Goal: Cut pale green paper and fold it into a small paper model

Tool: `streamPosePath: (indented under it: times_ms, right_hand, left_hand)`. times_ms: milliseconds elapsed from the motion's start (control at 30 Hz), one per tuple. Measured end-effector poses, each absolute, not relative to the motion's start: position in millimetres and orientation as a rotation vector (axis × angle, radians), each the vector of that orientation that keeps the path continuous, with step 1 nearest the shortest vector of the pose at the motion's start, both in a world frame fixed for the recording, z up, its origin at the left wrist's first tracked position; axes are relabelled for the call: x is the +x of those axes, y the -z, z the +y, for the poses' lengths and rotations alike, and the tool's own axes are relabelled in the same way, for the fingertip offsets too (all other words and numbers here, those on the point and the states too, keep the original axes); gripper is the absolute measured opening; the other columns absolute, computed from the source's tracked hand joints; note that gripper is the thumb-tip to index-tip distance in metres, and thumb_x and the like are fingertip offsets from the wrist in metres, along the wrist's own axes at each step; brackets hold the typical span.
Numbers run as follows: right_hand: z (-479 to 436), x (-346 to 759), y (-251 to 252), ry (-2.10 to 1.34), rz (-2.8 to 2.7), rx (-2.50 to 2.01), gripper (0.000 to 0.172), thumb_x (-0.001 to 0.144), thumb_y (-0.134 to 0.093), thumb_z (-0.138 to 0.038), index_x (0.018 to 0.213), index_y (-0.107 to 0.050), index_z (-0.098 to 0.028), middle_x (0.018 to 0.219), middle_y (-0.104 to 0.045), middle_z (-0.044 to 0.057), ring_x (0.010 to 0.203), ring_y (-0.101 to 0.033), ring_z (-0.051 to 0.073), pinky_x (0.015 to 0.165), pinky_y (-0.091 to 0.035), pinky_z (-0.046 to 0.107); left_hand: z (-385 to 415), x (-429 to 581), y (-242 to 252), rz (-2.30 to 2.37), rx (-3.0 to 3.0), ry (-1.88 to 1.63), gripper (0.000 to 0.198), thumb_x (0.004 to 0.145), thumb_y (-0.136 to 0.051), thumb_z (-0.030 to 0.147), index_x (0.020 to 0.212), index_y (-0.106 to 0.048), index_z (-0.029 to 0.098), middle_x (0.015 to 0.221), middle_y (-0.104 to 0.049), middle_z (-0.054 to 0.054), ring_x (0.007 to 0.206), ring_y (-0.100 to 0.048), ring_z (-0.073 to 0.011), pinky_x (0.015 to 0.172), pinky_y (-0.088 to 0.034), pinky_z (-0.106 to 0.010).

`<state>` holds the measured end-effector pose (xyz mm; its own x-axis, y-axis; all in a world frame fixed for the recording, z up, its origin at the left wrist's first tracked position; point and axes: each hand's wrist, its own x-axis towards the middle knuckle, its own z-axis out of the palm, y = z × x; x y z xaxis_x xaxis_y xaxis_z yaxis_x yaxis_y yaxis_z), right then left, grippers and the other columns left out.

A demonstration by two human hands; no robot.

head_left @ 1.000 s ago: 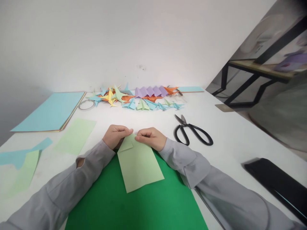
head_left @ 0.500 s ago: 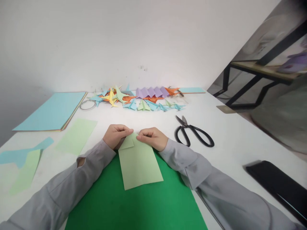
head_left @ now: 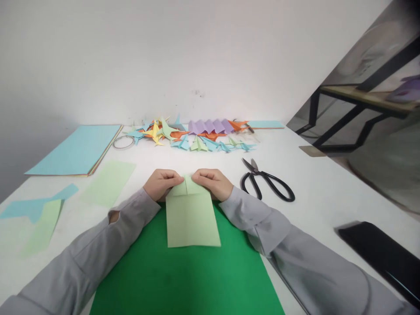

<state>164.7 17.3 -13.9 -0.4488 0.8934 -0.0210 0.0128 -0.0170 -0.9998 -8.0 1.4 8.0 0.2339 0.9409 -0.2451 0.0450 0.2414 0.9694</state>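
Note:
A pale green sheet of paper [head_left: 193, 223] lies over the far part of a green mat [head_left: 183, 280]. Both of its far corners are folded in, and the two flaps meet along the middle. My left hand [head_left: 162, 183] pinches the left folded flap at the far edge, thumb on top. Opposite it, my right hand [head_left: 214, 181] grips the right flap in the same way, its thumb close to the centre line. The fingers beneath the paper are hidden.
Black-handled scissors [head_left: 267, 179] lie right of my hands, and a black object [head_left: 377, 245] nearer right. Folded paper shapes [head_left: 197, 135] line the wall. At left are a coloured paper stack [head_left: 75, 148], a wire coil [head_left: 124, 142], a green sheet [head_left: 110, 181] and blue scraps [head_left: 29, 208].
The right corner of the paper has been folded inward to match the left one. The sheet has turned straighter, and my right hand has shifted slightly onto the new flap.

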Motion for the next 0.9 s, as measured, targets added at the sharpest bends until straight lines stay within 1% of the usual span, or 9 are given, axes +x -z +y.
streamPosePath:
  times_ms: [67,167,300,433,533,600,667,800,900]
  right_hand:
    - [19,164,15,-1.592,-1.518,-0.935,0.039,0.061,-0.064,-0.053,0.066,-0.054,-0.016,0.048,-0.045,-0.006,0.044,-0.037,0.007,0.044,-0.026,0.023]
    - [20,162,14,-1.539,-1.634,-0.926,0.039,0.060,-0.065,-0.052,0.066,-0.054,-0.015,0.048,-0.044,-0.006,0.046,-0.035,0.007,0.045,-0.024,0.023]
    - [19,161,10,-1.439,-1.752,-0.975,0.039,0.061,-0.063,-0.053,0.064,-0.052,-0.016,0.048,-0.042,-0.006,0.046,-0.032,0.007,0.046,-0.023,0.023]
    - [18,159,8,-1.333,-1.765,-1.012,0.034,0.063,-0.058,-0.050,0.062,-0.049,-0.017,0.048,-0.038,-0.007,0.046,-0.030,0.007,0.047,-0.024,0.023]
    - [23,160,12,-1.268,-1.703,-1.025,0.031,0.064,-0.055,-0.048,0.061,-0.048,-0.018,0.051,-0.039,-0.006,0.049,-0.032,0.008,0.048,-0.025,0.024]
    - [28,163,15,-1.256,-1.612,-1.041,0.033,0.063,-0.056,-0.050,0.061,-0.046,-0.019,0.052,-0.040,-0.006,0.050,-0.034,0.009,0.048,-0.026,0.024]
    - [33,166,17,-1.266,-1.516,-1.072,0.038,0.060,-0.059,-0.054,0.060,-0.045,-0.019,0.049,-0.038,-0.007,0.047,-0.032,0.008,0.046,-0.024,0.023]
    - [41,171,20,-1.366,-1.386,-1.085,0.043,0.056,-0.064,-0.057,0.060,-0.046,-0.018,0.049,-0.042,-0.007,0.045,-0.034,0.007,0.045,-0.025,0.022]
    - [42,172,22,-1.396,-1.364,-1.089,0.043,0.057,-0.065,-0.056,0.062,-0.047,-0.018,0.048,-0.042,-0.007,0.045,-0.035,0.007,0.044,-0.026,0.022]
  left_hand:
    - [0,-8,-6,1.142,1.286,-0.778,0.029,0.056,-0.070,0.040,0.054,-0.058,0.014,0.037,-0.039,0.006,0.034,-0.031,-0.0050,0.036,-0.019,-0.020]
    - [-1,-4,-5,1.131,1.439,-0.728,0.025,0.059,-0.067,0.037,0.052,-0.058,0.014,0.036,-0.033,0.007,0.036,-0.025,-0.0040,0.037,-0.014,-0.020]
    - [-2,0,-8,1.175,1.379,-0.715,0.020,0.058,-0.064,0.033,0.053,-0.060,0.015,0.034,-0.033,0.007,0.035,-0.025,-0.0046,0.037,-0.013,-0.021]
    - [-1,1,-11,1.232,1.349,-0.749,0.014,0.056,-0.061,0.028,0.052,-0.060,0.014,0.034,-0.034,0.007,0.033,-0.025,-0.0048,0.037,-0.013,-0.021]
    - [0,-1,-10,1.211,1.218,-0.751,0.012,0.055,-0.061,0.026,0.053,-0.061,0.014,0.035,-0.037,0.006,0.034,-0.029,-0.0058,0.037,-0.019,-0.021]
    - [1,-4,-8,1.163,1.135,-0.782,0.012,0.054,-0.062,0.026,0.053,-0.062,0.014,0.040,-0.044,0.004,0.038,-0.037,-0.0080,0.041,-0.027,-0.022]
    - [3,-7,-5,1.119,1.138,-0.831,0.011,0.055,-0.063,0.025,0.052,-0.062,0.014,0.045,-0.050,0.002,0.044,-0.043,-0.0100,0.046,-0.033,-0.024]
    - [7,-14,1,1.084,1.198,-0.857,0.012,0.058,-0.061,0.024,0.051,-0.062,0.014,0.049,-0.053,0.000,0.050,-0.047,-0.0122,0.052,-0.038,-0.026]
    - [7,-16,2,1.073,1.204,-0.869,0.016,0.060,-0.061,0.027,0.050,-0.060,0.015,0.050,-0.053,-0.001,0.050,-0.047,-0.0129,0.052,-0.038,-0.027]
